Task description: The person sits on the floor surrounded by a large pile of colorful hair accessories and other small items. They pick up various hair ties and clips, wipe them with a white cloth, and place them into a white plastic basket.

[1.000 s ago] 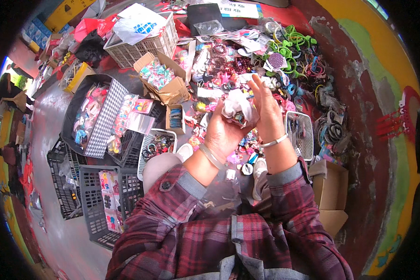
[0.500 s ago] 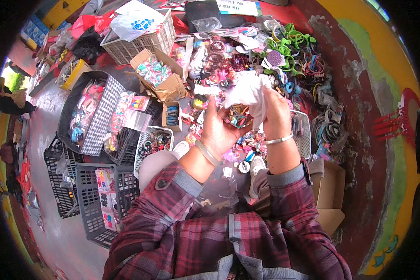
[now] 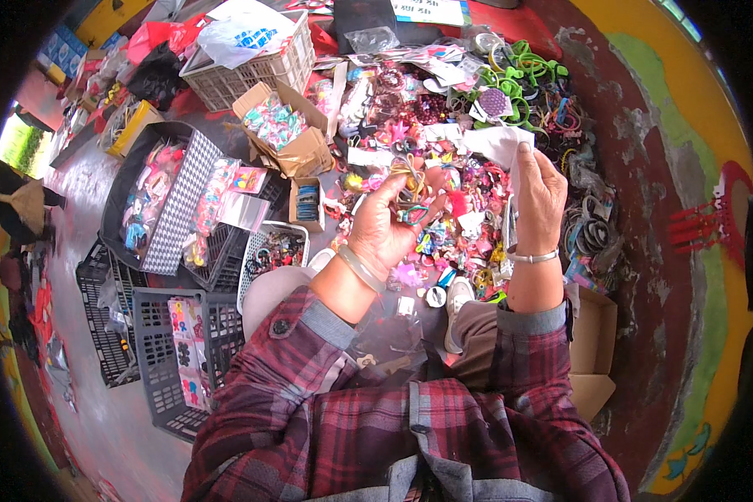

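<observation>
Over the heap of small colourful hair ornaments (image 3: 456, 226), my left hand (image 3: 378, 224) is curled, palm up, around a bunch of thin coloured hair ties (image 3: 412, 194). To the right, my right hand (image 3: 540, 197) pinches a crumpled white sheet (image 3: 492, 144); whether it is cloth, paper or a thin bag I cannot tell. The sheet hangs leftward from my fingertips, apart from the hair ties. A white basket (image 3: 510, 226) is partly hidden behind my right hand.
Green headbands (image 3: 519, 71) lie at the back right. A cardboard box of wrapped pieces (image 3: 297, 151), a small box of blue bands (image 3: 308, 205), a white basket (image 3: 244, 280) and a dark grey crate (image 3: 163, 351) stand left. An open carton (image 3: 592, 343) sits near my right arm.
My hands have moved apart. The right hand has drawn the white sheet rightward, away from the hair ties. The left hand has shifted slightly left and keeps the bunch, now more exposed.
</observation>
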Action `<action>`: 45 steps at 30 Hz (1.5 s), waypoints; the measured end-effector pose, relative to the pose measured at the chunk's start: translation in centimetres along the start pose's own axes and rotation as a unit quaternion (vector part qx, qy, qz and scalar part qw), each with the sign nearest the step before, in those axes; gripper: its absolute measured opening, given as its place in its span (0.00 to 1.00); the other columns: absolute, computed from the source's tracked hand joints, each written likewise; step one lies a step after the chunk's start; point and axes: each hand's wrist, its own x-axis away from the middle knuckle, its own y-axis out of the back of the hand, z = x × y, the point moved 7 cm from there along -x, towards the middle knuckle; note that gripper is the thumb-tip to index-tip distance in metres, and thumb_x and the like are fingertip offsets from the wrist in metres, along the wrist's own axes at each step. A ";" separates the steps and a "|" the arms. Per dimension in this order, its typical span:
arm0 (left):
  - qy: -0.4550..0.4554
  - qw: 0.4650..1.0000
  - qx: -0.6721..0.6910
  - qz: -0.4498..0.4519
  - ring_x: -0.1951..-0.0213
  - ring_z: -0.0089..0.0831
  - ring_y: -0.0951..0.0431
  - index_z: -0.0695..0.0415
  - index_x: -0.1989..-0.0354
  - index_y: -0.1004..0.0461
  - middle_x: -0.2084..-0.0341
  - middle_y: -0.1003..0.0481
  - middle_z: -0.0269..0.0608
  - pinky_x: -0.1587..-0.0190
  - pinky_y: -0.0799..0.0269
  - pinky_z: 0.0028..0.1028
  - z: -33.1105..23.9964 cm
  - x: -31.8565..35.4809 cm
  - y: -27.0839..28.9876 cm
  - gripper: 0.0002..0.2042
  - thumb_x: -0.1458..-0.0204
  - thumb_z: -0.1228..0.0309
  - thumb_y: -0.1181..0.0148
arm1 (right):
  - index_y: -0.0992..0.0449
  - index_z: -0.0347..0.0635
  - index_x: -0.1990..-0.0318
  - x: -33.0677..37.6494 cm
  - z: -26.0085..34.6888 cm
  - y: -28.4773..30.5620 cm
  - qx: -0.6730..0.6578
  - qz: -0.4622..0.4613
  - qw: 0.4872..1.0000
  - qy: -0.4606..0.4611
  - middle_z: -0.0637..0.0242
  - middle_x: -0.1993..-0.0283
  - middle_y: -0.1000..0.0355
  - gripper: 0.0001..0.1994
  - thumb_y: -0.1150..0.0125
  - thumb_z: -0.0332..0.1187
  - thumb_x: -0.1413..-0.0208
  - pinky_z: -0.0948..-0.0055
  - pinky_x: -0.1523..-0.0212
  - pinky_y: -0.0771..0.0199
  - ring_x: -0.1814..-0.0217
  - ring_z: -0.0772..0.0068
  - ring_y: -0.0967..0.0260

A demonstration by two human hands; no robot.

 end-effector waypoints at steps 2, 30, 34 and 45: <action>-0.007 1.000 0.024 -0.001 0.49 0.44 0.34 0.60 0.49 0.38 0.53 0.34 0.52 0.46 0.38 0.43 -0.3 -0.1 0.0 0.16 0.46 0.69 0.57 | 0.25 0.34 0.66 0.7 -0.9 -0.8 -0.070 0.009 0.994 -0.078 0.74 0.77 0.32 0.14 0.52 0.36 0.43 0.87 0.77 0.44 0.77 0.87 0.40; 0.019 0.999 0.025 -0.016 0.61 0.31 0.28 0.60 0.56 0.34 0.63 0.29 0.41 0.55 0.31 0.33 -0.1 0.6 0.1 0.11 0.46 0.71 0.55 | 0.30 0.34 0.54 4.7 -2.2 -8.2 -0.007 0.285 0.958 0.038 0.55 0.48 0.35 0.14 0.54 0.32 0.44 0.66 0.42 0.46 0.39 0.61 0.46; 0.023 0.999 0.008 0.039 0.63 0.23 0.28 0.57 0.60 0.32 0.66 0.29 0.35 0.57 0.31 0.25 -0.3 0.6 0.4 0.08 0.46 0.72 0.53 | 0.29 0.42 0.53 4.9 -1.7 -8.9 0.142 0.246 0.945 0.159 0.57 0.47 0.35 0.15 0.47 0.32 0.49 0.65 0.40 0.51 0.37 0.55 0.50; 0.051 0.993 -0.102 0.008 0.53 0.35 0.29 0.63 0.54 0.34 0.59 0.29 0.47 0.53 0.31 0.34 0.5 -0.2 1.6 0.13 0.47 0.72 0.55 | 0.29 0.33 0.60 2.8 -6.5 -5.0 -0.159 0.067 0.959 -0.225 0.66 0.77 0.30 0.16 0.54 0.39 0.43 0.79 0.81 0.32 0.81 0.75 0.33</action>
